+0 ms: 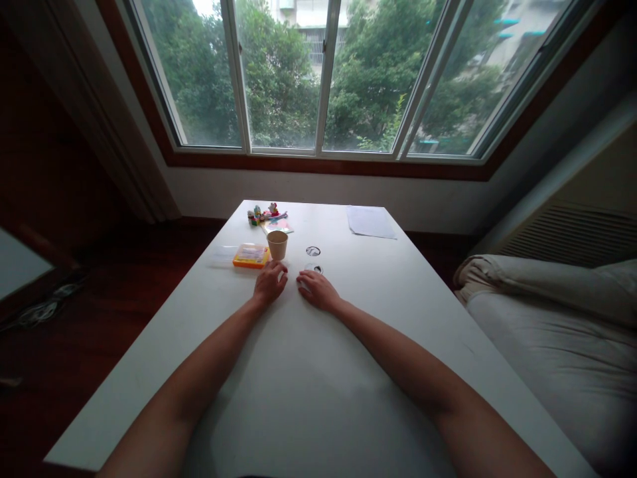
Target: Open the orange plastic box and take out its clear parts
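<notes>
My left hand (271,282) rests on the white table (308,372), fingers loosely bent and slightly apart, with nothing visible in them. Just beyond it stands a brown paper cup (277,246), upright. Left of the cup lies an orange-edged box (249,256) with a clear lid. My right hand (317,290) lies palm down, its fingers stretched toward the left hand and a gap between the two. Beyond its fingers is a small clear disc (313,269) with a dark mark. Farther off lies a dark-rimmed round piece (313,251). The undersides of both hands are hidden.
Small colourful figurines (257,214) stand at the far left of the table, near a printed packet (277,227). Sheets of paper (371,221) lie at the far right. A window (318,76) is beyond the table, and a cushioned seat (552,332) is on the right.
</notes>
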A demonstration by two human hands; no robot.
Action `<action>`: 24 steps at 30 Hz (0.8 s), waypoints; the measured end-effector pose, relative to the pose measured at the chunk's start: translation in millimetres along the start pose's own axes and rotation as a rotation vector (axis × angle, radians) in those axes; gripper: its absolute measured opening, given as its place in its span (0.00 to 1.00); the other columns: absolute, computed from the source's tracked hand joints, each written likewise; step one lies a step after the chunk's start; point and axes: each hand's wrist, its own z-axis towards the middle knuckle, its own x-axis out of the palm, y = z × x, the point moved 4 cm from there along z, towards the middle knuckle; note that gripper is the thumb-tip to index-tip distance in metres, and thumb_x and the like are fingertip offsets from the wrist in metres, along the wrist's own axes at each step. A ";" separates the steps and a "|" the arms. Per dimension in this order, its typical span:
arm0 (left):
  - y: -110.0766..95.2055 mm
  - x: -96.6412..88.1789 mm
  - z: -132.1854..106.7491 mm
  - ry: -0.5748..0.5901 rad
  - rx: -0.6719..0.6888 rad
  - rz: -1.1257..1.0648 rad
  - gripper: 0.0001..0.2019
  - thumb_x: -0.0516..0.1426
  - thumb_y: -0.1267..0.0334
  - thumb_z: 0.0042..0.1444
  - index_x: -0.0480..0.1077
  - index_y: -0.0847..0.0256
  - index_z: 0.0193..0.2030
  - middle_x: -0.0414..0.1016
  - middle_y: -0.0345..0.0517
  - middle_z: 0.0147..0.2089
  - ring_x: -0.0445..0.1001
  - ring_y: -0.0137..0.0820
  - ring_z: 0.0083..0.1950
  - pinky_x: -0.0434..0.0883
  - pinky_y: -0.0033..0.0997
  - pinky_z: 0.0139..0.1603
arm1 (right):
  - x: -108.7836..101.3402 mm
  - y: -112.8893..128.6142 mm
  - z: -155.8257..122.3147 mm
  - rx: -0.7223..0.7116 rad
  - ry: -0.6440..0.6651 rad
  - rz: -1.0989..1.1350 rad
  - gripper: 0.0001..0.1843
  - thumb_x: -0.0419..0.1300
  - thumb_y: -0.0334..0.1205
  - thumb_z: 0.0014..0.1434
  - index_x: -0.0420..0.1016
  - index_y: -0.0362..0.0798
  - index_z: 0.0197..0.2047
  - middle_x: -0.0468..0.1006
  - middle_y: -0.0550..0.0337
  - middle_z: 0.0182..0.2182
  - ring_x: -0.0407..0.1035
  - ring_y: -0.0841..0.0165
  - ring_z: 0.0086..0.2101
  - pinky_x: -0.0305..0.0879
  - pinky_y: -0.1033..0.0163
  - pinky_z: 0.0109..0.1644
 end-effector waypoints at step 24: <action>-30.3 50.1 -22.3 0.442 0.185 0.105 0.35 0.50 0.39 0.61 0.54 0.47 0.72 0.48 0.47 0.76 0.43 0.46 0.77 0.40 0.53 0.74 | -22.5 -24.8 -76.1 0.232 0.115 -0.152 0.36 0.52 0.63 0.64 0.58 0.59 0.71 0.50 0.54 0.72 0.41 0.52 0.71 0.33 0.38 0.72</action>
